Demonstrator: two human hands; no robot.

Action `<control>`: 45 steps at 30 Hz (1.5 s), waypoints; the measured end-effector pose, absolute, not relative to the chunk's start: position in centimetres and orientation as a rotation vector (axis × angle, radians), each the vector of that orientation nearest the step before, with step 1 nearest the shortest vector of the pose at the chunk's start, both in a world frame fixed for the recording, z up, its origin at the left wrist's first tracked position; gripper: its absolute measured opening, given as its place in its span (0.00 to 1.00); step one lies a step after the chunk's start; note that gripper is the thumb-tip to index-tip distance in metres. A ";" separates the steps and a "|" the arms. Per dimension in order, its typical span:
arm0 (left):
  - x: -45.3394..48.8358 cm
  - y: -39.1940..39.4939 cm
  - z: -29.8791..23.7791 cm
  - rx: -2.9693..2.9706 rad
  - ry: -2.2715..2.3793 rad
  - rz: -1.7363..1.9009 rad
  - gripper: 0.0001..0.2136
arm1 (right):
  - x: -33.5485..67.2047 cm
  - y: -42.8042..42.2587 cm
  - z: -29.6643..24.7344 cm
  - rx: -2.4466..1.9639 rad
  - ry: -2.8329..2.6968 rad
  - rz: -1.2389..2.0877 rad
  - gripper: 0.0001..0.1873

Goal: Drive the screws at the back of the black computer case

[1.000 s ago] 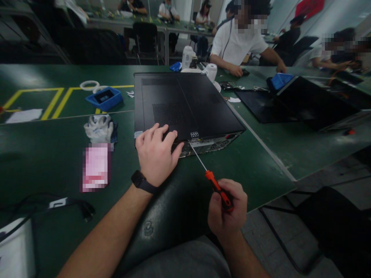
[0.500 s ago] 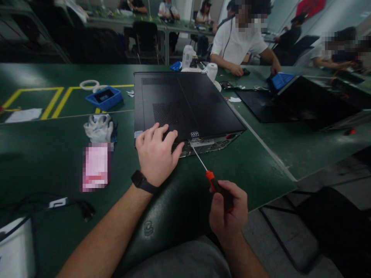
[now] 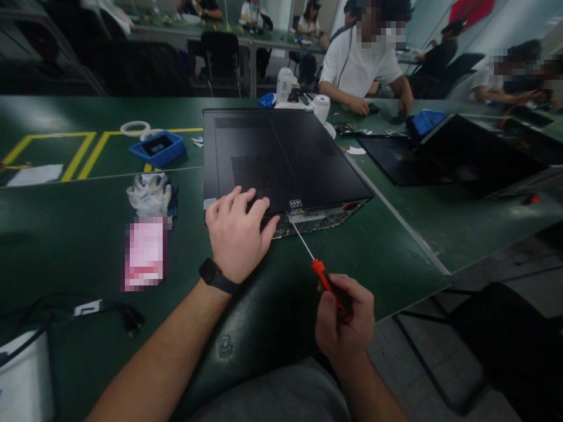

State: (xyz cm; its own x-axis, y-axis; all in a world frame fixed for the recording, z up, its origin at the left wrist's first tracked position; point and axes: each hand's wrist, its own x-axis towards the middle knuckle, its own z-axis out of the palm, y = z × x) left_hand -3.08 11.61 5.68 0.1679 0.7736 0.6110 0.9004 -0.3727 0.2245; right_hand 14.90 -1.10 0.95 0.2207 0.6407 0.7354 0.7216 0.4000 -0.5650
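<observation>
A black computer case point(image 3: 281, 146) lies flat on the green table, its rear panel facing me. My left hand point(image 3: 237, 234) rests spread on the near left edge of its vented top cover, a dark watch on the wrist. In my right hand point(image 3: 345, 319) is a screwdriver point(image 3: 319, 268) with a red and black handle, the fingers wrapped round it. Its thin shaft points up and left, and the tip meets the upper edge of the rear panel just right of my left thumb. Any screw at the tip is too small to make out.
To the left are a blue tray point(image 3: 160, 149), work gloves point(image 3: 150, 193), a blurred pink item point(image 3: 145, 252) and black cables point(image 3: 118, 310). A white fan point(image 3: 321, 108) stands behind the case. Another opened case point(image 3: 484, 152) lies right, near a co-worker point(image 3: 365, 64). A chair point(image 3: 505, 340) is at the lower right.
The screwdriver handle has turned a little in my right hand, showing more red. My left hand and the case stay put. Across the table, the co-worker's hand has come away from the blue tray.
</observation>
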 end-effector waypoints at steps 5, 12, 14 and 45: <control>-3.1 11.6 5.7 -2.247 -1.633 -0.989 0.13 | 14.7 -1.3 1.2 -1.379 -1.428 -0.039 0.13; -3.0 11.8 5.5 -2.222 -1.605 -0.999 0.13 | 14.9 -0.8 1.0 -1.226 -1.455 -0.059 0.18; -3.1 11.8 5.5 -2.217 -1.597 -1.000 0.13 | 14.9 -0.7 1.1 -1.222 -1.462 -0.078 0.18; -3.1 11.7 5.6 -2.230 -1.617 -0.990 0.13 | 14.5 -1.4 1.1 -1.389 -1.373 0.059 0.15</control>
